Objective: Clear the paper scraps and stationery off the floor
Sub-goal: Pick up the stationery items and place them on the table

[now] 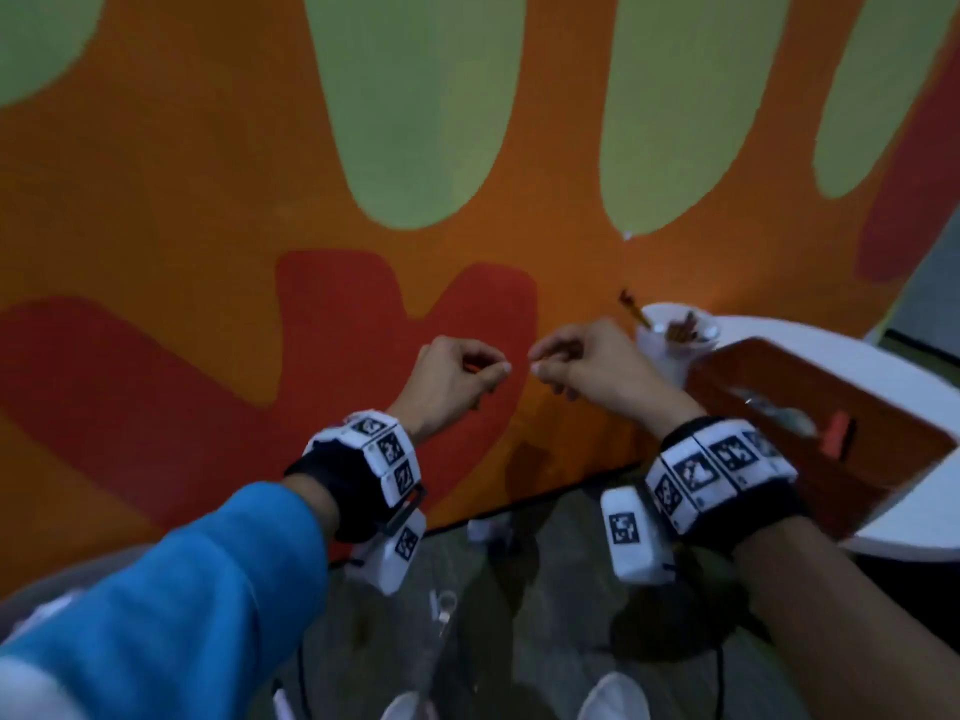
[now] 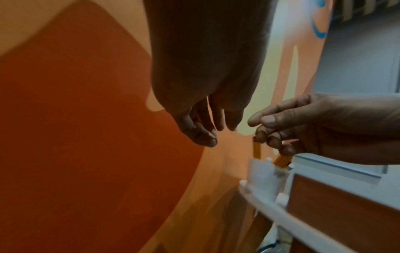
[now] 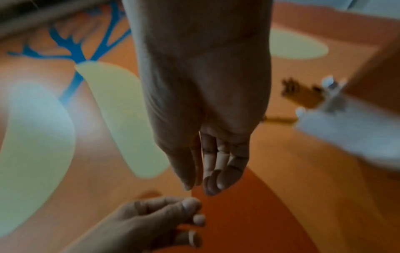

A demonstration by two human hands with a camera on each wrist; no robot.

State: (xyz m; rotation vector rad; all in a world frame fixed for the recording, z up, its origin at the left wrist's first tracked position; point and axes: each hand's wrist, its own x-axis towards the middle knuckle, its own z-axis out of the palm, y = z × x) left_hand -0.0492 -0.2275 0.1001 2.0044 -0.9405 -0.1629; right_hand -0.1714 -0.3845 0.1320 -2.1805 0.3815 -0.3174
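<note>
Both hands hover before the painted wall: the left hand and right hand each curl into a narrow grip, thumb to forefinger, but whether either holds a scrap cannot be told. Gathered yellow pencils stand in the white cup on the round surface beside the orange box. Any scrap should be carried over the box before letting go.

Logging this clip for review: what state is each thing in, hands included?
left hand: raised, fingers curled, thumb meeting fingertip; whether it holds anything is unclear.
right hand: raised, fingers curled, fingertips near the left hand's; contents unclear.
white cup: upright on the white table, pencils standing in it.
orange box: open-topped on the table, small items inside.
floor: a few small white bits lying there.
</note>
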